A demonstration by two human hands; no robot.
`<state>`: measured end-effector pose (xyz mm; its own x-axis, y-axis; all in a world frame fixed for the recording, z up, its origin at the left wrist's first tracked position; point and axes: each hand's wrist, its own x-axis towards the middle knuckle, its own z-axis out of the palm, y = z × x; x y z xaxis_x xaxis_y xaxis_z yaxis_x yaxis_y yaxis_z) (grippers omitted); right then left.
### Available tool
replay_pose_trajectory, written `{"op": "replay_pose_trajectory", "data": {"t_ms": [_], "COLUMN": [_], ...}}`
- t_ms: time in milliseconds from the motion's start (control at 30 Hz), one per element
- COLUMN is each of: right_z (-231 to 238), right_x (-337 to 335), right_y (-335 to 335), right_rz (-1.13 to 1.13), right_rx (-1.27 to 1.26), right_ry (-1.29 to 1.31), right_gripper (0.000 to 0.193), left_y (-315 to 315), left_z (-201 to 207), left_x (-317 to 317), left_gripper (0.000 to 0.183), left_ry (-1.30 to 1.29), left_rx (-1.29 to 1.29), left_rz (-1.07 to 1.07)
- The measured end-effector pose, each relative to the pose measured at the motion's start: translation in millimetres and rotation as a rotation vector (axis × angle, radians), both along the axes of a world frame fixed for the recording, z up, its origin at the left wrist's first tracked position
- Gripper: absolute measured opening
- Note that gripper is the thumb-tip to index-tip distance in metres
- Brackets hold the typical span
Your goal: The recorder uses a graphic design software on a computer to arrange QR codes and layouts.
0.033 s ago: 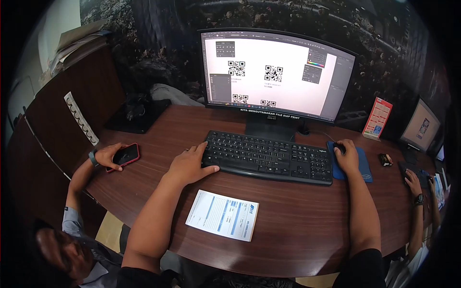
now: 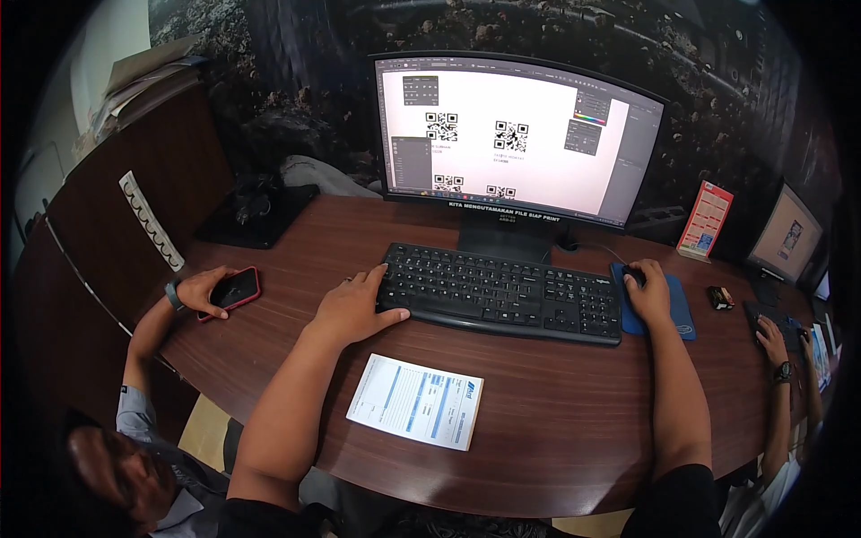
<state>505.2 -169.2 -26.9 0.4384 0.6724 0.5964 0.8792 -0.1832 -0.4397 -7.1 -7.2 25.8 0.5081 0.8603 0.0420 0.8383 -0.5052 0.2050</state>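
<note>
My left hand (image 2: 348,312) lies at the left end of a black keyboard (image 2: 493,314), fingers stretched toward its edge keys and thumb apart along the front edge. It holds nothing. To the right of the keyboard, my right hand (image 2: 652,296) is closed over a dark computer mouse (image 2: 635,277), mostly covered by the fingers. Under the mouse is a blue mouse pad (image 2: 679,312). Behind the keyboard stands a black monitor (image 2: 547,134) displaying several black square codes on a white page with small dark panels. A white and blue printed form pad (image 2: 417,402) lies between my forearms.
At the left, another person's hand (image 2: 202,291) rests on a red-edged phone (image 2: 240,291). A red desk calendar (image 2: 704,221) and a small dark box (image 2: 720,298) stand at the right. Further right, another person's hand (image 2: 769,336) is at a second keyboard.
</note>
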Motion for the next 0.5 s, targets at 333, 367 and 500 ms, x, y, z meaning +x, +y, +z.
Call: {"op": "replay_pose_trajectory", "data": {"t_ms": [333, 367, 500], "right_z": [-1.1, -0.4, -3.6], "right_x": [1.1, 0.0, 4.8], "right_y": [0.5, 0.5, 1.1], "right_rz": [-0.003, -0.011, 0.008], "right_rx": [-0.008, -0.016, -0.004], "right_ry": [-0.034, -0.033, -0.025], "right_gripper": [0.026, 0.026, 0.026], "left_y": [1.0, 0.6, -0.1], "left_z": [-0.7, -1.1, -1.9], "left_x": [-0.8, -0.9, 0.0], "left_gripper": [0.099, 0.099, 0.096], "left_ry": [0.002, 0.003, -0.029], "left_rx": [0.008, 0.007, 0.014], "left_rz": [-0.002, -0.002, 0.004]}}
